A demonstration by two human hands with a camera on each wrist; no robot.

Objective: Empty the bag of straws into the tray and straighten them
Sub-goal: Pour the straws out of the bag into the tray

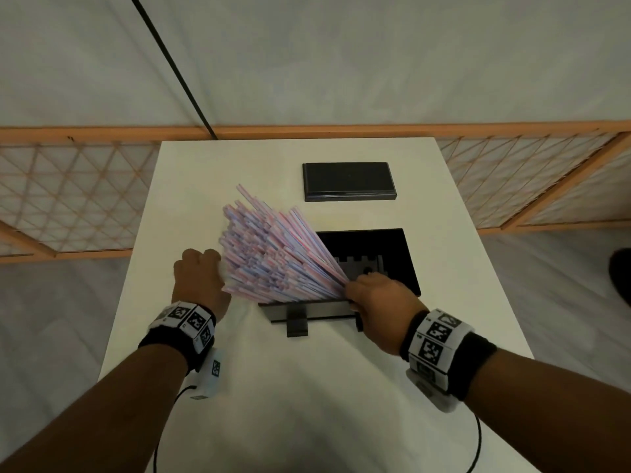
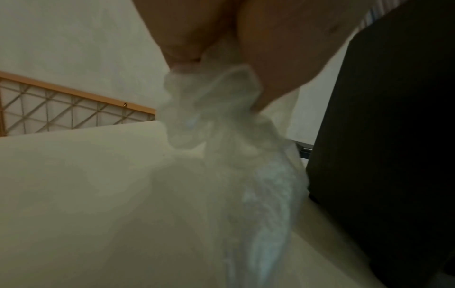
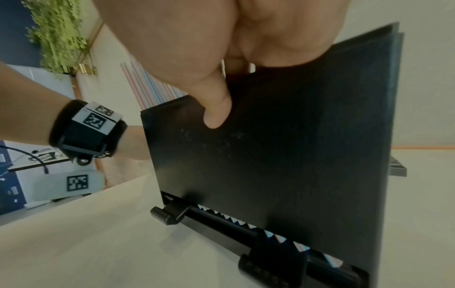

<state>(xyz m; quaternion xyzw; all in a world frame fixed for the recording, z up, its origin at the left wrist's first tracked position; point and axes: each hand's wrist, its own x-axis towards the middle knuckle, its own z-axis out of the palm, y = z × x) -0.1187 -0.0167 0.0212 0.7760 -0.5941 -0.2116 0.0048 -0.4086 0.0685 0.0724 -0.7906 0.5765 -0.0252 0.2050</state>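
While left hand (image 1: 199, 278) grips bag (image 2: 221, 136), straws (image 1: 273, 254) fanned

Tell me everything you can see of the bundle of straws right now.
The bundle of pink, blue and white striped thin plastic straws is out of the bag and fans up to the left from the black box-shaped tray, its lower ends inside the tray at the near wall, its upper ends splayed unevenly over the white table. The right hand rests at its base on the tray's rim. The left hand, beside the fan, grips the crumpled clear plastic bag. Straw tips show through the tray's toothed bottom slot.
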